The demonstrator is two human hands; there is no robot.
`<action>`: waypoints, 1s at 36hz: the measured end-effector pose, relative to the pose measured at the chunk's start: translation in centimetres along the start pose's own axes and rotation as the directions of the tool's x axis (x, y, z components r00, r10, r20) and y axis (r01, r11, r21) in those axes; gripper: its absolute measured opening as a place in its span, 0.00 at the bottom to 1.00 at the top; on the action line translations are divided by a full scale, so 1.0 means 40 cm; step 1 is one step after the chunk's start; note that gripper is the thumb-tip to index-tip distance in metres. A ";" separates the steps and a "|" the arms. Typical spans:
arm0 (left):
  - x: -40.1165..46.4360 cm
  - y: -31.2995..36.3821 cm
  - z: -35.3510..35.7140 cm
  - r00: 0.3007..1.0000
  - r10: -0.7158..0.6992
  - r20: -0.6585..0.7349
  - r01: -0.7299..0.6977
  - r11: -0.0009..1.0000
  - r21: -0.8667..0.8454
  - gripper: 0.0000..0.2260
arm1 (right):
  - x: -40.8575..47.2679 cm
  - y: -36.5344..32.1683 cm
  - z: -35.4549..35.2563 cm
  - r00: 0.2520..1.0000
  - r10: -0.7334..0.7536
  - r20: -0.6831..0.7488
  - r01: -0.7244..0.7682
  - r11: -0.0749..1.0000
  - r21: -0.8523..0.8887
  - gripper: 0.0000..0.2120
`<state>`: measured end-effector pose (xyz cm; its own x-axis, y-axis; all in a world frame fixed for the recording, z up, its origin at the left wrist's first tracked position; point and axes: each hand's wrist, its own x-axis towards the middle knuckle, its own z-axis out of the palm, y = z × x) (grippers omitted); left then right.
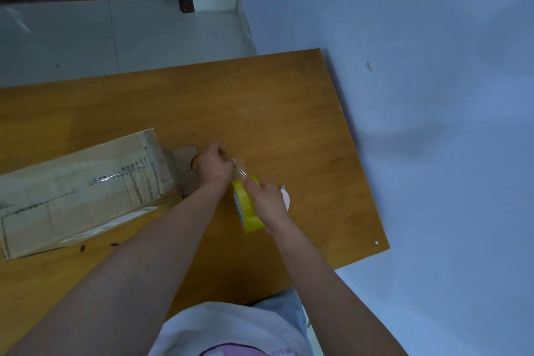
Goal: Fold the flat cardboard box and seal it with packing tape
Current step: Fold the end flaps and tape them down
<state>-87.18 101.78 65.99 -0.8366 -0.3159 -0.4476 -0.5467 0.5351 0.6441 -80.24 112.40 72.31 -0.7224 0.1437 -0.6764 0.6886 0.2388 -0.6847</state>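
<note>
while the cardboard box (pixel 83 185) lies folded with old tape on the table (pixel 289 113), right hand (pixel 267 202) grips the tape roll (pixel 248 208), left hand (pixel 213 166) pinches its free end; sealing remains.

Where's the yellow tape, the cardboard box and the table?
tape roll (pixel 249 208), head view, on its yellow outer band.
cardboard box (pixel 72 182), head view, on its flat top face.
table (pixel 289 101), head view, on bare wood.

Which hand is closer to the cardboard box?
Left. The left hand is just past the box's end flap, pinching the tape's loose end. The right hand is farther away, holding the yellow tape roll.
</note>
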 end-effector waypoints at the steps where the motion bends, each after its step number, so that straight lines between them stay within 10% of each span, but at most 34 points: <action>1: 0.002 0.003 0.002 1.000 -0.019 -0.010 0.018 1.000 -0.011 0.10 | 0.001 0.002 -0.003 1.000 -0.001 0.002 0.001 1.000 0.011 0.23; 21: 0.002 0.004 -0.007 1.000 -0.025 0.011 0.024 0.996 0.091 0.05 | -0.009 0.003 0.015 0.996 0.050 0.078 -0.048 0.999 -0.025 0.17; 36: -0.001 0.057 -0.068 0.929 -0.160 0.333 -0.015 0.884 0.468 0.29 | -0.015 -0.041 0.025 0.988 0.138 0.071 -0.132 0.988 -0.084 0.23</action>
<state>-88.47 100.87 69.17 -0.6782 -0.1186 -0.7253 -0.4536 0.8441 0.2861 -80.88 110.96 73.57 -0.6141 0.1070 -0.7820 0.7702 0.2979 -0.5640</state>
